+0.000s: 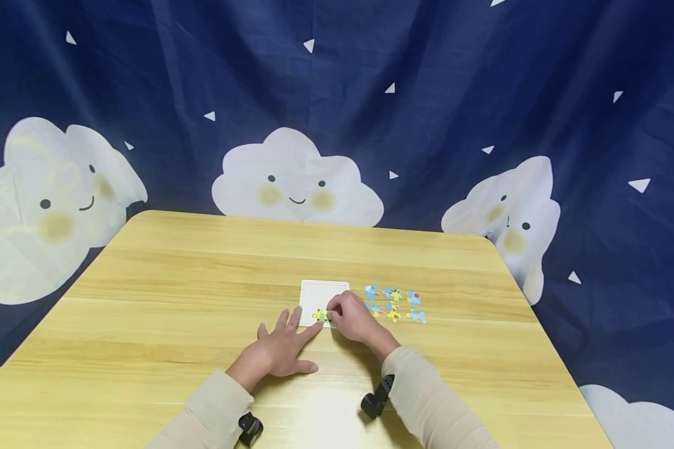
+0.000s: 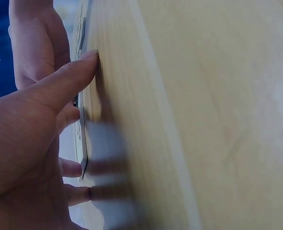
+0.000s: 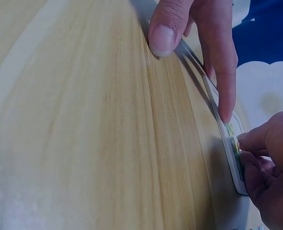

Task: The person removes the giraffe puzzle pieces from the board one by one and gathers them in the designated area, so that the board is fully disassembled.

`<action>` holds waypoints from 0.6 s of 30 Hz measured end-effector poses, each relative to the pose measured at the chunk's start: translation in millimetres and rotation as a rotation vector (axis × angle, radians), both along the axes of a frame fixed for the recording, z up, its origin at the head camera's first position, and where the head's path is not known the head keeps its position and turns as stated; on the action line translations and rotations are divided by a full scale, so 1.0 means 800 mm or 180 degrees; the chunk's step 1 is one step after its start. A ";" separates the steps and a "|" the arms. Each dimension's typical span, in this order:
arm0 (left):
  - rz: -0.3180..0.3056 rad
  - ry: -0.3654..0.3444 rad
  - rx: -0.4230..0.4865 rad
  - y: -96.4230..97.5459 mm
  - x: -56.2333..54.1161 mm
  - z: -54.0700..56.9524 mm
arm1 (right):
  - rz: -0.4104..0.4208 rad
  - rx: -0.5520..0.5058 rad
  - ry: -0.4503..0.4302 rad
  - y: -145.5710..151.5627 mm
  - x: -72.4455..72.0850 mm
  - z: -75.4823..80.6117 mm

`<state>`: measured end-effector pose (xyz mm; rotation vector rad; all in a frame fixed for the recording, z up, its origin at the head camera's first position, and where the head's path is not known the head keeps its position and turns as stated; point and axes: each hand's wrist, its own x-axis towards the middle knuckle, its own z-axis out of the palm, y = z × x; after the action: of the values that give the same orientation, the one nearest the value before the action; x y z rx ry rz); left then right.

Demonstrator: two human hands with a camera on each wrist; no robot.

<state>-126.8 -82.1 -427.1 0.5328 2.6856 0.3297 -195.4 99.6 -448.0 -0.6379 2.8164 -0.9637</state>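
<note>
A white puzzle board (image 1: 317, 293) lies on the table, with green and yellow puzzle pieces (image 1: 319, 315) at its front edge. My left hand (image 1: 279, 350) is spread wide. Its index fingertip presses by the green piece, other fingertips rest at the board's left side, and the thumb sticks out over the table. Over the board's front right, my right hand (image 1: 355, 317) pinches a puzzle piece (image 3: 237, 146) between thumb and curled fingers, low against the board. Those fingers hide most of this piece.
Right of the board lie several loose blue and yellow puzzle pieces (image 1: 394, 315) in rough rows. The wooden table (image 1: 202, 280) reaches back to a dark blue curtain (image 1: 337, 93) with smiling clouds. A black wrist camera (image 1: 377, 397) sits on the right sleeve.
</note>
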 end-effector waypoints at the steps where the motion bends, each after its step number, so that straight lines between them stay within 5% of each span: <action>1: -0.0001 0.0001 -0.0006 0.000 0.000 0.000 | -0.0008 -0.0003 -0.0002 0.000 0.000 0.000; 18: 0.0018 0.0007 0.0011 -0.001 0.000 -0.001 | -0.0060 0.0004 -0.0033 -0.001 0.003 0.001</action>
<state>-126.7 -83.1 -428.0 0.5271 2.6896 0.3355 -192.8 99.1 -447.5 -0.6055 2.8190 -0.9653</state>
